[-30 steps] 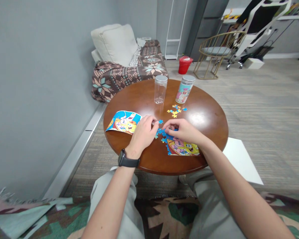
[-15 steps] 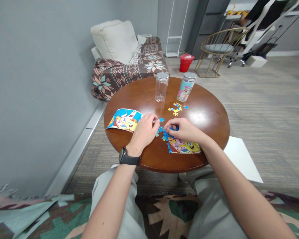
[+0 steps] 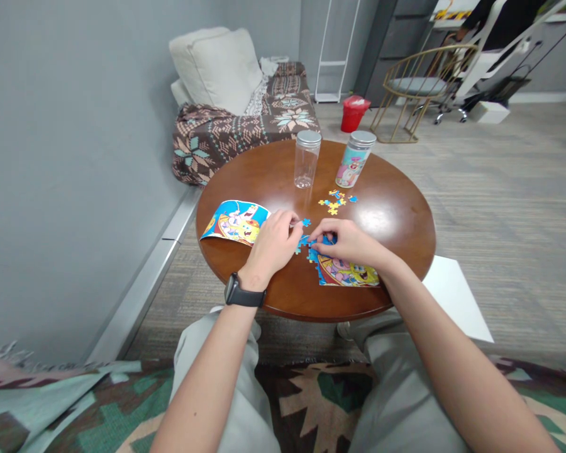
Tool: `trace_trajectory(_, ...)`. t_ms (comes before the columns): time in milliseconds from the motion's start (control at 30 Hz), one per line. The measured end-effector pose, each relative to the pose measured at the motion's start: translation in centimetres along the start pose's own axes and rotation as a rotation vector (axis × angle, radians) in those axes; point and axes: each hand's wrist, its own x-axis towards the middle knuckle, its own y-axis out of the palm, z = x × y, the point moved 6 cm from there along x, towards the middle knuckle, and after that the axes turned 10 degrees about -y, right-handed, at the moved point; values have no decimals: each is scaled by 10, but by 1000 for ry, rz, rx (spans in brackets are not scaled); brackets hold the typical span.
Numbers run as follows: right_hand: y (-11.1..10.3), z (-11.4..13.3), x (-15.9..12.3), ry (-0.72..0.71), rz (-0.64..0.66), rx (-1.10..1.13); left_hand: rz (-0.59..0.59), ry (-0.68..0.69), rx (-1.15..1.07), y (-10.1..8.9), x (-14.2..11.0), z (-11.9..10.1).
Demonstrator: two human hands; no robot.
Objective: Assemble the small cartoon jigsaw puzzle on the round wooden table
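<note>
On the round wooden table lies a partly joined cartoon jigsaw puzzle [image 3: 348, 272], its colourful lower part showing beneath my right wrist. My right hand [image 3: 346, 242] is closed, thumb and fingertips pinched at the puzzle's blue upper left edge on a blue puzzle piece. My left hand [image 3: 276, 238] is bent with its fingers curled together, beside some blue puzzle pieces [image 3: 304, 241]; what its fingertips hold is hidden. A single blue piece [image 3: 306, 223] lies just beyond the hands. Left of my left hand, a curled picture sheet [image 3: 236, 221] shows the same cartoon.
Several loose yellow and blue pieces [image 3: 332, 204] lie farther back on the table [image 3: 245, 170]. Behind them stand a clear jar [image 3: 306, 160] and a printed jar [image 3: 355, 160], both with silver lids. A red bin [image 3: 355, 114] and a gold chair [image 3: 415, 88] are beyond; a person sits farther back.
The head view has tilted slightly, so the table sits a little higher in the picture. Both hands stay almost in place, with only small finger movement at the blue pieces.
</note>
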Motion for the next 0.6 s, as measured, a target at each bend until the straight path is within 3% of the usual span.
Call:
trace_trajectory(400,0,6,0,-41,12,8,5,-3,10,0,0,0)
trace_trajectory(500,-7,5,-1,-13,-80,29,1,0,12,1,0,0)
trace_trajectory(600,-25,-7,-4,81,-270,30,9,17,8,1,0,0)
